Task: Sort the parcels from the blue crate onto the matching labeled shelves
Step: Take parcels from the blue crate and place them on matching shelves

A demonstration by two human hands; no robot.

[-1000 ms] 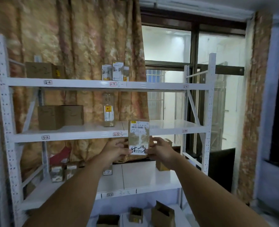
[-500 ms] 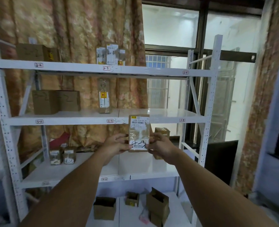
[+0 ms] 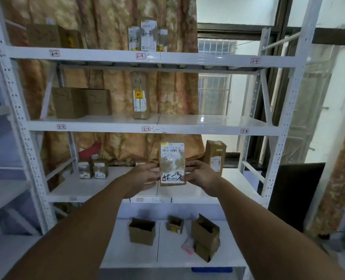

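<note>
Still pinches the parcel (image 3: 172,158) upright at centre frame: left hand (image 3: 142,177) curled on its lower left edge, right hand (image 3: 201,174) curled on its lower right edge, label toward the camera. Holds it in the air, touching no shelf.

Has sunk against the rack (image 3: 277,156) over the last second. Overlapped the front lip of the 3-3 shelf (image 3: 208,120) then; hangs wholly below that lip now, in front of the opening above the 4-3 shelf (image 3: 66,188). Stands nearer the rack as well, and looks further down, taking in the bottom shelf (image 3: 115,249) and its open boxes (image 3: 141,231) at lower centre. Keeps the same two-handed grip throughout.

Shows, in black marker low on the parcel, something like 4-3. Seems to match the tag (image 3: 140,199) on the lip just under the hands, though blur forbids certainty. Suggests the mark has been read and the right tier lined up, with placing about to begin. Not yet set down.

Calls next, most likely, for pushing forward and lowering onto the white board behind the hands, between the small boxes (image 3: 93,168) at left and the tall box (image 3: 216,154) at right. Looks tall and thin, so liable to tip if let go before standing flat.
</note>
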